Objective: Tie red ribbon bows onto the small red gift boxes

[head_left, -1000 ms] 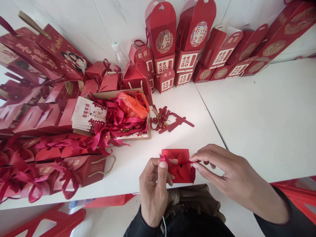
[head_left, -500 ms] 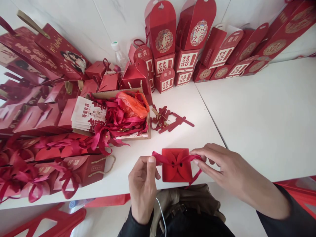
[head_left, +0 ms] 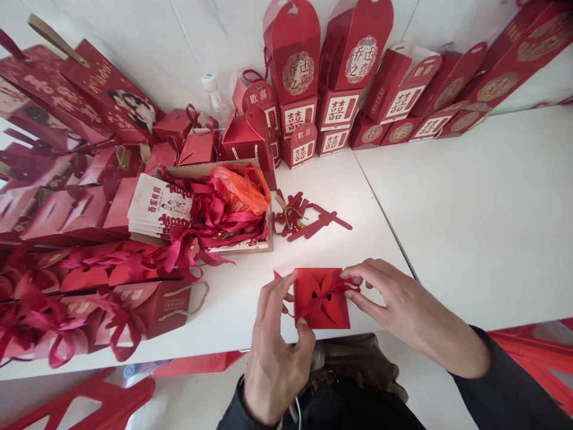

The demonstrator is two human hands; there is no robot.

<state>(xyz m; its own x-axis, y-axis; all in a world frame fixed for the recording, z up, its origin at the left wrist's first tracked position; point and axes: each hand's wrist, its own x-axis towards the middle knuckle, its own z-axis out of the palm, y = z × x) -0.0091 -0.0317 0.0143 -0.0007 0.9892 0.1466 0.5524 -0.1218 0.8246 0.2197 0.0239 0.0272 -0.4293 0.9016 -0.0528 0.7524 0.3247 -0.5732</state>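
A small red gift box (head_left: 321,316) stands near the table's front edge, its curved top flaps folded together. A crimson ribbon (head_left: 340,288) passes through two dark holes in the flaps, with a loose end showing to the left. My left hand (head_left: 277,334) curves around the box's left side, fingertips at the back left corner and thumb at the front left. Part of the ribbon is hidden behind its fingers. At the right edge, my right hand (head_left: 380,289) pinches the ribbon between thumb and fingers.
A cardboard carton (head_left: 268,236) of ribbons, printed cards (head_left: 154,206) and an orange plastic bag (head_left: 242,188) stands at left. Red strips (head_left: 313,221) lie beside it. Finished boxes with bows (head_left: 125,316) crowd the left; stacked boxes (head_left: 338,110) and a bottle (head_left: 215,98) line the wall.
My left hand has let go of the ribbon's left end and moved right onto the box's side. My right hand has shifted slightly left, drawing its ribbon end closer to the box.
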